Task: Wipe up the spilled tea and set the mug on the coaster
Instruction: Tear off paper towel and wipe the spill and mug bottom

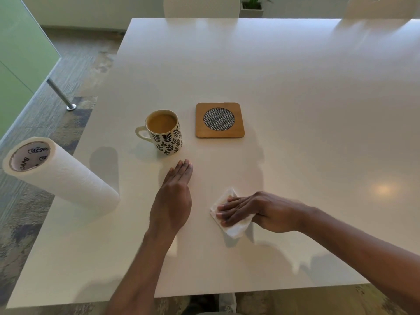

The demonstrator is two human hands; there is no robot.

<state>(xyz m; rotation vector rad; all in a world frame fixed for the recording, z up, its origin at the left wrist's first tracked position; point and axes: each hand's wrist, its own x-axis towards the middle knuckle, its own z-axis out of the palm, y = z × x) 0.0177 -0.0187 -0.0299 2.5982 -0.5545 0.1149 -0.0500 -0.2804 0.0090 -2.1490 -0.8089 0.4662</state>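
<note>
A cream mug [164, 133] with a dark leaf pattern stands upright on the white table [295, 87], full of milky tea, its handle pointing left. Just to its right lies a square wooden coaster [220, 120] with a round woven centre, bare. My right hand [250, 211] presses a folded white paper towel [229, 214] flat on the table in front of the coaster; the towel shows a faint tan stain. My left hand [173, 196] rests flat on the table, fingers together and straight, below the mug, holding nothing. No spilled liquid is visible on the table.
A roll of paper towels [59, 176] stands at the table's near left edge. Two white chairs [201, 6] stand at the far side. A metal table leg [61, 94] and patterned carpet show on the left.
</note>
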